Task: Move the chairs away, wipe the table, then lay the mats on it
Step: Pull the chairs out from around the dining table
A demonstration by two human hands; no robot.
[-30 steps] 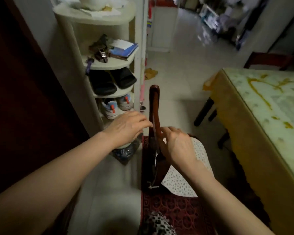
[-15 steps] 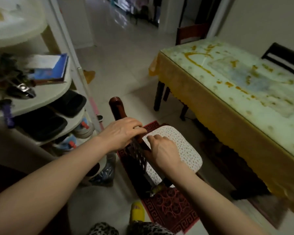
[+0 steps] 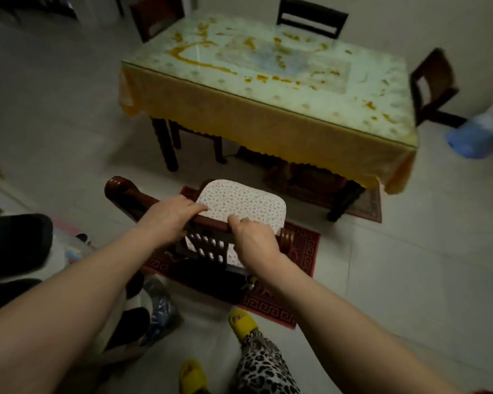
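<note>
Chair in hand: dark red-brown wooden chair with a lattice back (image 3: pixel 208 245), standing on a red patterned rug (image 3: pixel 302 245), well apart from the table and facing it.
Left hand: left hand (image 3: pixel 168 214) curled over the chair's top rail, fingers wrapped over the front edge, gripping it.
Right hand: right hand (image 3: pixel 252 236) clamped on the same rail further right, thumb and fingers closed round the wood.
Seat: white speckled seat cushion (image 3: pixel 245 206) lies on the chair seat, its rear part seen through the lattice.
Table: rectangular table with a glass top over a yellow cloth (image 3: pixel 268 129), orange streaks on the surface; cloth hangs over the near edge.
Open room: pale tiled floor (image 3: pixel 396 251) runs bare between chair and table and out to the right.
Other chairs: black slatted chair (image 3: pixel 310 17) at the far side, dark chair (image 3: pixel 430 86) at the right end, another reddish one (image 3: pixel 154 18) at the far left corner.
Hard to make out: blue bundle (image 3: pixel 478 132) at right is blurred; shelf and dark shoes (image 3: pixel 17 243) at left are cut off by the frame.
Feet: yellow slippers (image 3: pixel 242 322) just behind the rug.
</note>
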